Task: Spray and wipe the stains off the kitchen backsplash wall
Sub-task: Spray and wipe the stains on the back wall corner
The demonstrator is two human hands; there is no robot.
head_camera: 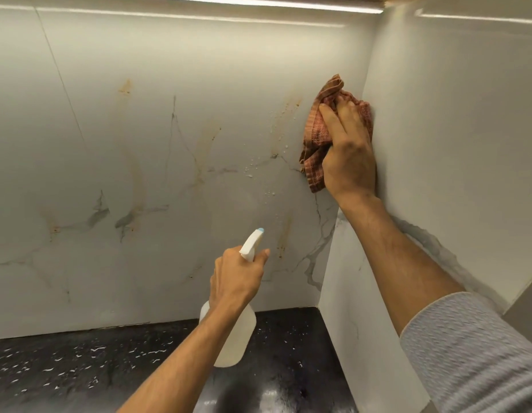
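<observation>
The white marble-veined backsplash wall (157, 150) carries several yellowish-brown stains (209, 141) and streaks, with small spray droplets (250, 169) near its right side. My right hand (349, 150) presses a crumpled reddish checked cloth (317, 135) flat against the wall, close to the inner corner. My left hand (236, 277) grips a white translucent spray bottle (235, 335) by its neck, with a finger on the trigger. Its nozzle (257, 234) has a light blue tip and points up at the wall.
A white side wall (455, 144) meets the backsplash at the right, right beside my right hand. Below lies a black speckled countertop (80, 362). A bright light strip (258, 3) runs along the top under the cabinet.
</observation>
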